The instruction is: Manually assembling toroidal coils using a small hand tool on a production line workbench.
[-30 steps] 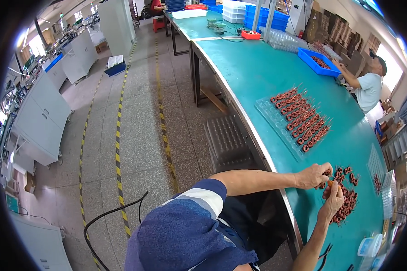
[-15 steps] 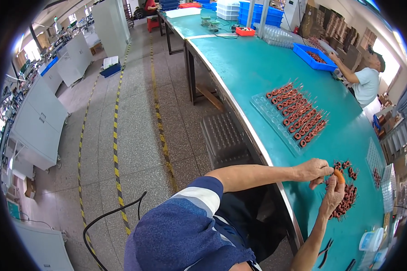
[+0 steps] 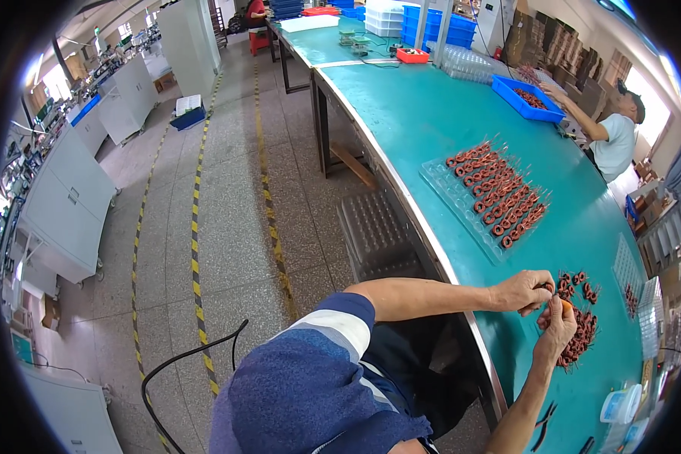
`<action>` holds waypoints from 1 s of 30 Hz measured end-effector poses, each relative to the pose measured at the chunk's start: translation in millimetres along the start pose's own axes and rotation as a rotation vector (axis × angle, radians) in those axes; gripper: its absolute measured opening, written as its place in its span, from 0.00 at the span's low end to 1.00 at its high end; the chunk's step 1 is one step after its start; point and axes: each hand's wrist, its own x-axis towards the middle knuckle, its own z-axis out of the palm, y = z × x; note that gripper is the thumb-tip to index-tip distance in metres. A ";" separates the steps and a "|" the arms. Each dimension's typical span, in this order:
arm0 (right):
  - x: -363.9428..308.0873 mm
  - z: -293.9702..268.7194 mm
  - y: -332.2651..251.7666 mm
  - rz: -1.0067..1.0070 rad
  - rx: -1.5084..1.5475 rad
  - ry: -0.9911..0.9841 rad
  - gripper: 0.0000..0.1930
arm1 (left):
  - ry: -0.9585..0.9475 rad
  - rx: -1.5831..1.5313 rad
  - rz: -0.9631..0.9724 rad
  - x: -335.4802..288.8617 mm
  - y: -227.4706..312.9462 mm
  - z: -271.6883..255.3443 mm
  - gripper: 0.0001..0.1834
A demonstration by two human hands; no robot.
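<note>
Over the right side of the green table, my two hands meet in front of my body. My left hand (image 3: 523, 292) is closed, pinching what looks like a copper-wound ring coil (image 3: 547, 287). Just beside it, my right hand (image 3: 557, 330) is closed too, its fingertips pressed together; what they pinch is too small to tell. An orange piece (image 3: 567, 304) shows at its fingers, perhaps a finger cover. A heap of copper ring coils (image 3: 580, 342) lies beside my right hand, with a few loose coils (image 3: 579, 278) above it. Rows of coils (image 3: 499, 189) stand in a clear plastic tray (image 3: 461, 208).
Black pliers (image 3: 543, 425) and a white tub (image 3: 620, 403) lie near my right forearm. A blue bin (image 3: 527, 98) of coils stands farther off, near a person (image 3: 614, 136) across the table. Stacked dark plastic trays (image 3: 372, 227) sit beside the table edge.
My right hand has turned slightly and drawn closer to the left, so less of the orange piece shows. The left hand has rolled a little, with the ring coil now visible at its fingertips.
</note>
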 end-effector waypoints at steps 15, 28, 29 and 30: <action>6.4 -0.3 12.5 0.100 0.439 0.041 0.11 | 0.111 -0.772 -0.396 7.4 4.3 17.4 0.07; 8.1 -3.5 0.3 0.224 0.465 0.062 0.11 | 0.011 0.533 0.182 27.0 2.4 5.8 0.09; 10.1 -9.1 3.4 0.223 0.464 0.061 0.11 | 0.012 0.533 0.184 27.1 7.1 3.1 0.09; 11.4 -16.0 8.0 0.256 0.515 -0.014 0.10 | -0.075 0.570 0.197 27.6 10.4 1.1 0.10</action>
